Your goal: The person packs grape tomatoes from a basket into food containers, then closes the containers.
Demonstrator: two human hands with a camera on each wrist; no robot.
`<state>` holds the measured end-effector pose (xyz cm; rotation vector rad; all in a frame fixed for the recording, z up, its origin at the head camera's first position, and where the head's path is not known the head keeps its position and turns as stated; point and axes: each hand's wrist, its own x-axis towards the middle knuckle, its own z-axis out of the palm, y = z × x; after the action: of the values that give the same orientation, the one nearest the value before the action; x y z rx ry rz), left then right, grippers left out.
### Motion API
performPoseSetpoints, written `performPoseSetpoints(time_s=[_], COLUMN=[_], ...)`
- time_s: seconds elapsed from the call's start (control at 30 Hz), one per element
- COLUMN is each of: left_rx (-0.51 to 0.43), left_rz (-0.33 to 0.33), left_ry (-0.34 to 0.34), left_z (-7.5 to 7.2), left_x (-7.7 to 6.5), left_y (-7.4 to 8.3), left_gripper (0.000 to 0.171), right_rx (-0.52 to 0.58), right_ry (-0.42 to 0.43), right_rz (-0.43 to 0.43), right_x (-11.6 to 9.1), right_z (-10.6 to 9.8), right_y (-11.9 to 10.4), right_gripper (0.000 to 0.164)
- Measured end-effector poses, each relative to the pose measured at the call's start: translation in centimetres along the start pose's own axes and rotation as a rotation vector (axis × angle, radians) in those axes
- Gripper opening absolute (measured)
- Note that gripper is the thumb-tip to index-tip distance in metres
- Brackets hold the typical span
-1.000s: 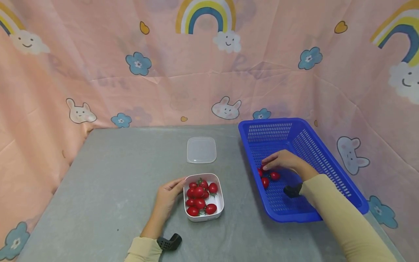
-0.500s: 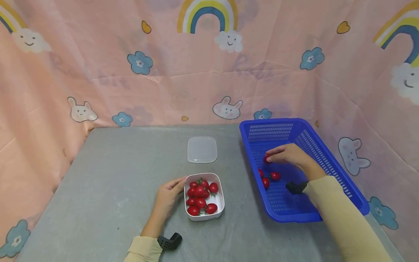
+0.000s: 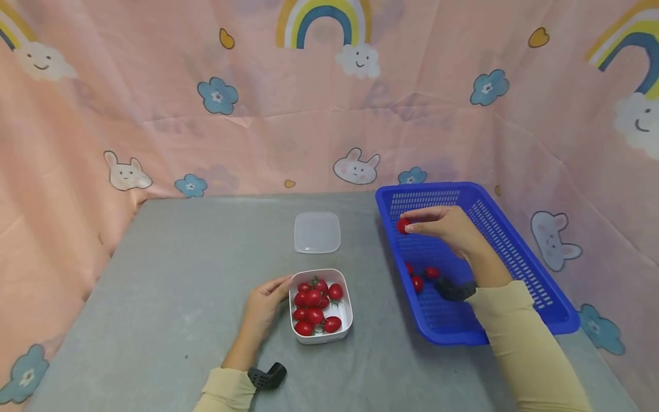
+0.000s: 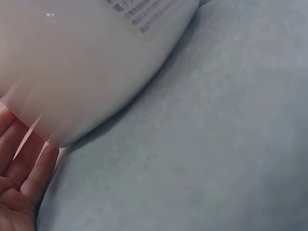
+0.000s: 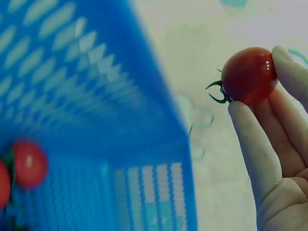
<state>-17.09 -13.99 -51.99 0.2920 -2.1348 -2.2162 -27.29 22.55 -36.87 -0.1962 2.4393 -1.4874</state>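
My right hand (image 3: 453,228) is over the left side of the blue basket (image 3: 443,320), pinching a cherry tomato (image 3: 403,226) between thumb and fingertips. In the right wrist view the tomato (image 5: 250,76) shows its green stem leaves and hangs outside the basket's edge. A few more red tomatoes (image 3: 431,273) lie in the basket's left part. My left hand (image 3: 261,306) touches the left back corner of a small white square box (image 3: 337,335), which holds several tomatoes (image 3: 312,297). Its extended fingers (image 4: 41,173) rest against the box wall in the left wrist view.
A translucent square lid (image 3: 317,233) lies flat on the grey table (image 3: 195,274) behind the white box. A pink printed curtain (image 3: 288,131) hangs at the back and both sides. The basket's high walls stand around my right hand.
My right hand has lifted the tomato from the group in the basket and moved it up and away, toward the basket's left rim. The left hand and white box have stayed in place.
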Motion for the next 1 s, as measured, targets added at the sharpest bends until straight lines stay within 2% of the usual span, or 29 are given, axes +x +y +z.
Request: performPoseSetpoints(time_s=[0.1,0.3,0.6,0.8,1.0], left_rx=[0.003,0.002,0.011,0.016,0.016], left_rz=[-0.002,0.001,-0.001,0.001,0.002], left_ry=[0.0,0.002,0.0,-0.004,-0.002], left_z=[0.1,0.2,0.2,0.2,0.1], left_x=[0.0,-0.1,0.0,-0.1,-0.1], left_y=[0.1,0.2,0.2,0.2,0.2], left_gripper=[0.03,0.03,0.03,0.03,0.031], right_rx=[0.031,0.028,0.036,0.045,0.102], right_ry=[-0.012,-0.035,-0.03,-0.011,0.013], right_rz=[-0.033,-0.038,-0.035,-0.079,-0.132], right_x=[-0.2,-0.8,-1.3,-2.7,-4.4], right_z=[1.2,3.4,6.1,8.6,10.7], right_y=[-1.0,-2.5,-3.2,-3.9,-4.8], right_gripper=[0.051,0.047,0.043,0.04,0.037])
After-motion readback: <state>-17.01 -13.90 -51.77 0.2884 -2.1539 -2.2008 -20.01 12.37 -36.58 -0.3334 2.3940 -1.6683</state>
